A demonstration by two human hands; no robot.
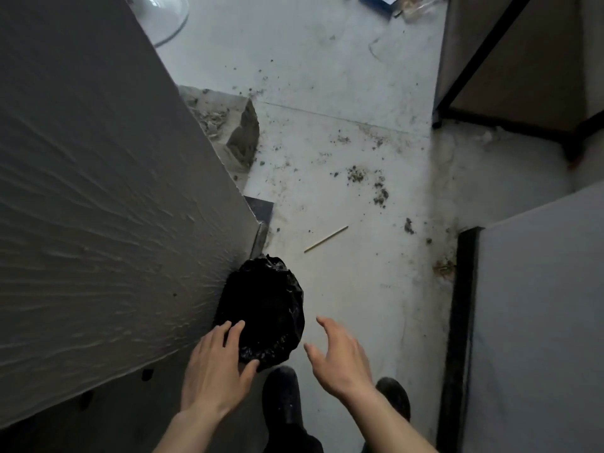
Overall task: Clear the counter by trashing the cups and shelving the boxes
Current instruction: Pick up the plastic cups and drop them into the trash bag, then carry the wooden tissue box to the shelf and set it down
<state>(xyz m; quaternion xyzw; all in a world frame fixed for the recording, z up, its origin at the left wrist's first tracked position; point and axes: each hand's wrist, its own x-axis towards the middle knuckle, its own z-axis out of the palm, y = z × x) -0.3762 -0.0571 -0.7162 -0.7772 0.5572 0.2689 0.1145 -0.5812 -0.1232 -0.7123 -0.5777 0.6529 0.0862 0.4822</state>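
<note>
A bin lined with a black trash bag [264,305] stands on the floor against the grey counter side [98,191]. My left hand [215,367] hovers at the bag's near-left rim, fingers spread, holding nothing. To the right of the bag, my right hand [340,358] is open with its fingers apart, also empty. No cups or boxes from the counter are in view. The inside of the bag is too dark to make out.
The white tiled floor [343,125] is dirty with scattered debris and a thin wooden stick [326,239]. A broken concrete chunk [242,135] lies beside the counter. A black-framed shelf unit [523,76] stands at the right, a white panel [539,305] nearer. My shoes [281,397] are below.
</note>
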